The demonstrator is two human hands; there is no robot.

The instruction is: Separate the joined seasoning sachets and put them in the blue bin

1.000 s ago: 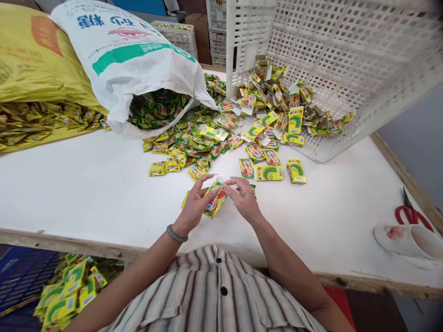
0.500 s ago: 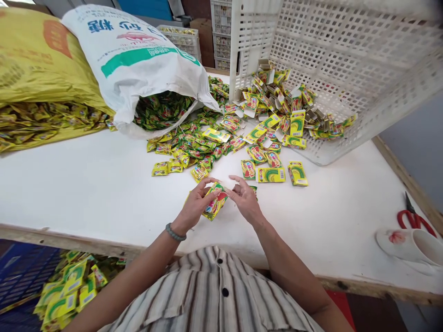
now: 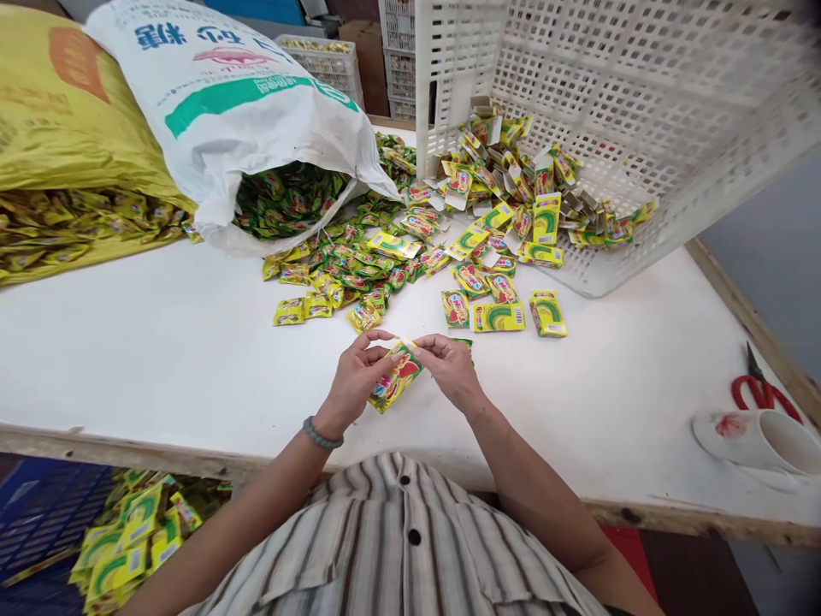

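A small yellow and green candy box with a red fruit print is held tilted above the white table, close to my body. My left hand grips its left side, thumb across the front. At the box's upper end, the fingers of my right hand pinch the pale end flap. A green candy packet shows partly behind my right hand. Just beyond my hands lie several yellow candy packets and several small boxes, among them a yellow box lying flat.
A white sack spills green packets onto the table; a yellow sack lies left of it. The tipped white crate holds small boxes. Red-handled scissors and a cup are at right. A blue crate with boxes stands below the edge.
My right fingers have closed onto the box's upper end, where they were more spread before. The box has shifted slightly left and tilted further. The whole view has moved a little.
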